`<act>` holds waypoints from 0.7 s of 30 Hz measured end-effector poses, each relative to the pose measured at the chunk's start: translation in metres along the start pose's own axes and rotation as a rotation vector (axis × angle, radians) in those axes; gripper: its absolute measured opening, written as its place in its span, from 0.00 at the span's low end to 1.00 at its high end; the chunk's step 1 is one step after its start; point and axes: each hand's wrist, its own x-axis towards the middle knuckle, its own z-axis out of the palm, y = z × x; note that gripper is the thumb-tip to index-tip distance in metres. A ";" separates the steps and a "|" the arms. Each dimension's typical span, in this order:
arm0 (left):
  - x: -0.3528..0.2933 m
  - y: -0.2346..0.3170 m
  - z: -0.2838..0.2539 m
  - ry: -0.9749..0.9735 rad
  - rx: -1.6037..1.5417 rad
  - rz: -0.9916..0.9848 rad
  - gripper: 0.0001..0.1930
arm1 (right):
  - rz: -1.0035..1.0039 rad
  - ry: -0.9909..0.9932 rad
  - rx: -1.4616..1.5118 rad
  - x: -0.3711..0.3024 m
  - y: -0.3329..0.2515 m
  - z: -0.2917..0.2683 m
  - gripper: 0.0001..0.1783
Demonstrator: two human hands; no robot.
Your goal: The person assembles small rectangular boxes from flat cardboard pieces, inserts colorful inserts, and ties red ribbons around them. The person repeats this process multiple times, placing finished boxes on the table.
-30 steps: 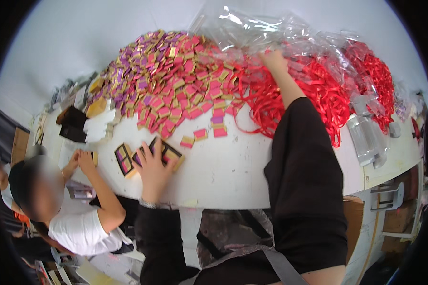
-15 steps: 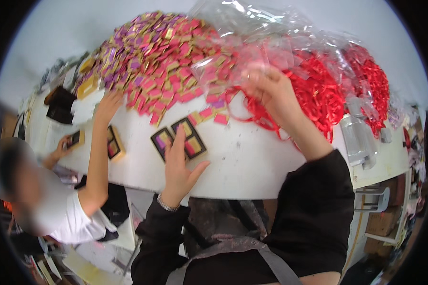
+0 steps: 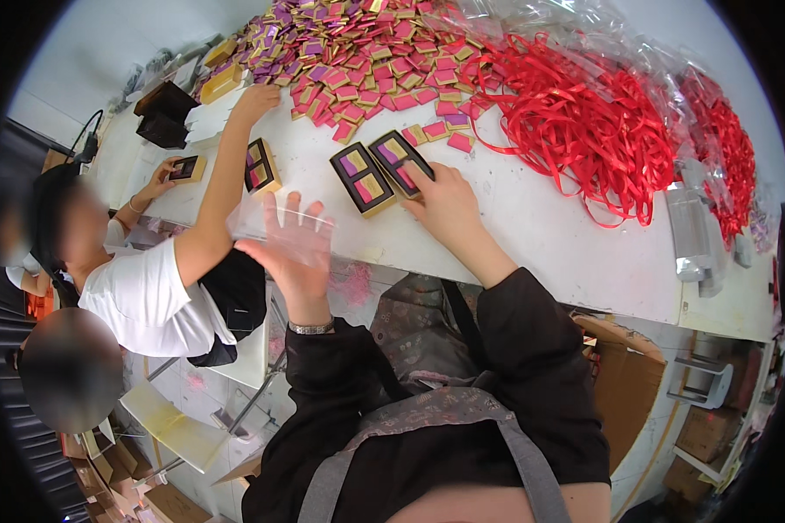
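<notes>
My left hand is raised in front of the table's near edge, holding a clear plastic sleeve or cover; its fingers show through the film. My right hand grips the near end of an open black-lined box, fingers over its rim and thumb at its side. Touching it on the left lies a similar box with gold outer sides, holding purple and pink gold-edged pieces in its compartments. The near compartment of the right box is partly hidden by my fingers. Several loose pink and purple pieces lie just beyond.
A heap of pink, purple and gold pieces covers the table's far side. Tangled red ribbons and clear plastic lie at right. At left a co-worker's arm reaches over the table near another box.
My right hand has come down from the clear plastic to the right box. My left hand has left the boxes and now holds clear plastic nearer me. The view has shifted.
</notes>
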 end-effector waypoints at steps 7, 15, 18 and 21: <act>0.004 -0.045 0.034 0.070 -0.202 -0.116 0.42 | -0.010 -0.025 0.407 -0.108 -0.006 -0.093 0.25; -0.015 -0.094 0.074 0.034 0.060 -0.240 0.49 | 0.079 0.253 0.513 -0.141 -0.003 -0.080 0.26; -0.004 -0.089 0.072 -0.025 -0.064 -0.273 0.48 | 0.046 0.357 0.454 -0.135 -0.018 -0.083 0.26; -0.003 -0.083 0.090 0.110 -0.101 -0.281 0.46 | -0.007 0.463 0.502 -0.132 -0.015 -0.085 0.23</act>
